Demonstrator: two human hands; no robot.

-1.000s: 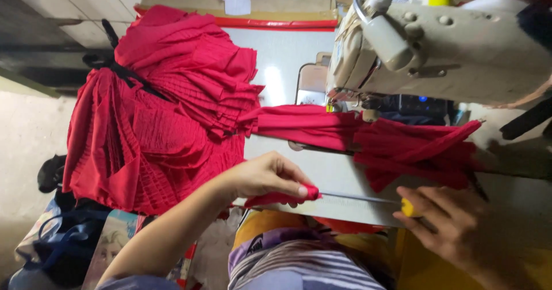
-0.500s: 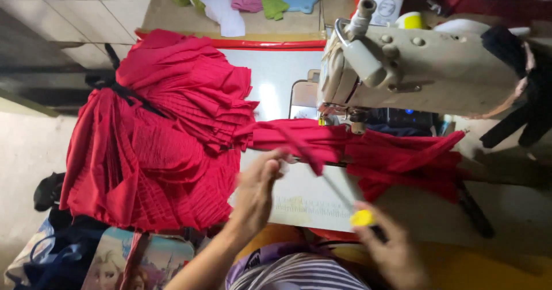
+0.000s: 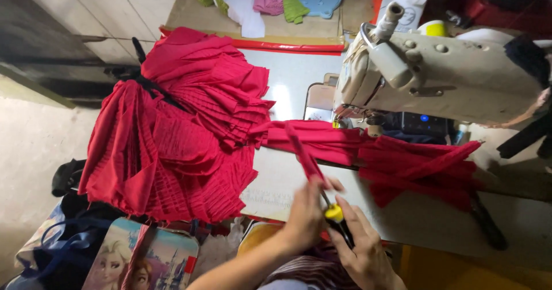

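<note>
**Grips on strip and tool**

Left hand (image 3: 305,209) pinches a red fabric strip (image 3: 303,155), lifted taut above the white tabletop (image 3: 287,181). Right hand (image 3: 362,250) closes around a yellow-and-black tool (image 3: 335,216). Beyond, pleated red fabric (image 3: 178,135) is heaped left of the sewing machine (image 3: 443,74).
</note>
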